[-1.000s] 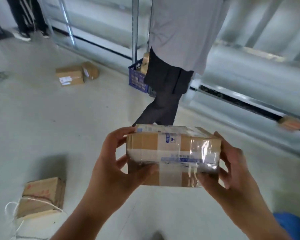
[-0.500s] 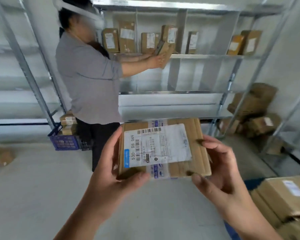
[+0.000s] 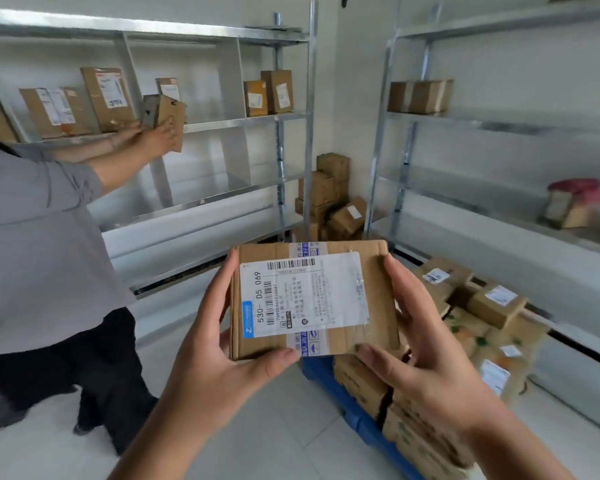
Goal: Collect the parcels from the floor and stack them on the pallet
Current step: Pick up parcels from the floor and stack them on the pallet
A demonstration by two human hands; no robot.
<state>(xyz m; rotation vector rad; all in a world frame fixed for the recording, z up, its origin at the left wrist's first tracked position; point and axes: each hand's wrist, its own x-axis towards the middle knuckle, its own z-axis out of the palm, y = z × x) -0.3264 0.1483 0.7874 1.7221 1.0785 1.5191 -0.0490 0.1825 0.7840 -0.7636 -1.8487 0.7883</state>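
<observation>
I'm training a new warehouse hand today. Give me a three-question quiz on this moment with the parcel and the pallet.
1. True or false: both hands, left and right, hold the parcel.
2. Which side of the parcel faces the camera? A) bare cardboard B) the label C) an open flap
3. What colour is the pallet under the stacked boxes?

Key: 1 true; 2 B; 3 blue.
</observation>
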